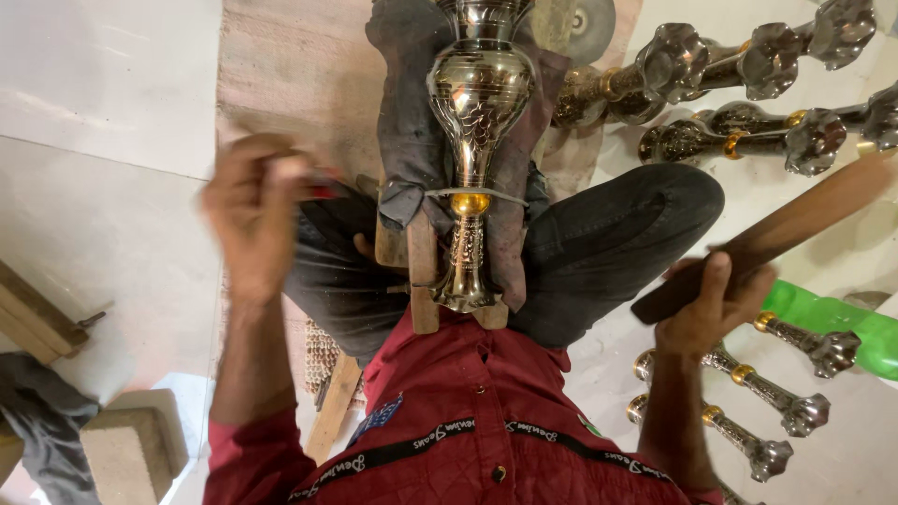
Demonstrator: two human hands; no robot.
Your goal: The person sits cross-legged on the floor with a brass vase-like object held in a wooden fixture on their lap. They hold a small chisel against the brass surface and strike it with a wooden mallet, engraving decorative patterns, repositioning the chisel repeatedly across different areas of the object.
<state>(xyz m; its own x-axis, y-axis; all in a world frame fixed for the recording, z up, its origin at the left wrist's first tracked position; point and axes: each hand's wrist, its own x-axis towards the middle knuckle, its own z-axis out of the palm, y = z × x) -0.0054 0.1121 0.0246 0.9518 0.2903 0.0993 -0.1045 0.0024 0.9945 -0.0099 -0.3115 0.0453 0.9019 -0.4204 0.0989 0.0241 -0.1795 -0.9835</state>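
Observation:
A shiny engraved brass vase-shaped piece (477,103) lies lengthwise on a dark cloth (402,131) over a wooden support (421,271) between my crossed legs. A pale band holds it at its narrow neck. My left hand (254,210) is raised left of the piece, fingers closed on a small tool with a red part (323,187); it is blurred. My right hand (706,304) grips the dark end of a long wooden bat (795,220), which points up and to the right, away from the piece.
Several dark and brass stems with flower-like ends lie at the upper right (739,65) and lower right (776,402). A green plastic bottle (832,323) rests at the right. A woven mat (299,65) is under the legs. Wooden pieces (33,313) and a stone block (131,449) sit at the left.

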